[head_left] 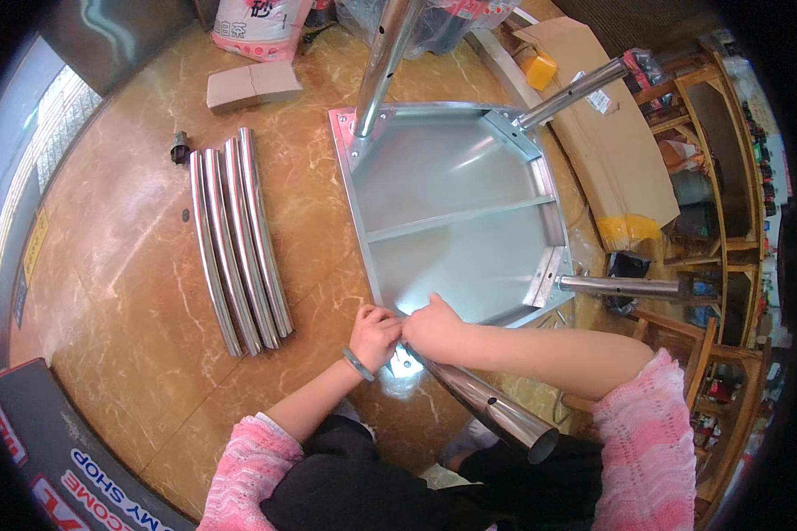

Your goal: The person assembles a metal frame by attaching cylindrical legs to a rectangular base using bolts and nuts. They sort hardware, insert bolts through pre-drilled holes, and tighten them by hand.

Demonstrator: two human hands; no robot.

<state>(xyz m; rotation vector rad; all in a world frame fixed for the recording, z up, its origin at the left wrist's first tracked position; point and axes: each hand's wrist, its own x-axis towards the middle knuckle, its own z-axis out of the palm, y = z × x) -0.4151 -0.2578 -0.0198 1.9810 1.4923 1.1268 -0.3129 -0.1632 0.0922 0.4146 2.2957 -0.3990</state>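
Observation:
An upturned metal tabletop (443, 168) with a raised rim and a cross bar lies on the floor before me. Perforated metal tubes stand as legs at three of its corners. At the near left corner, a fourth metal leg (491, 403) leans toward me, its open end nearest. My right hand (436, 332) is closed at this leg's base. Touching it from the left, my left hand (376, 334) has its fingers curled at the corner; what they hold is hidden. A bracelet (358, 364) circles my left wrist.
Several shiny curved tubes (239, 243) lie side by side on the left, near a small black-and-metal part (180, 149). Cardboard (611, 142) lies beyond the tabletop's right side, before wooden shelves (726, 159). A bagged sack (259, 26) stands at the back, and a dark mat (71, 451) lies lower left.

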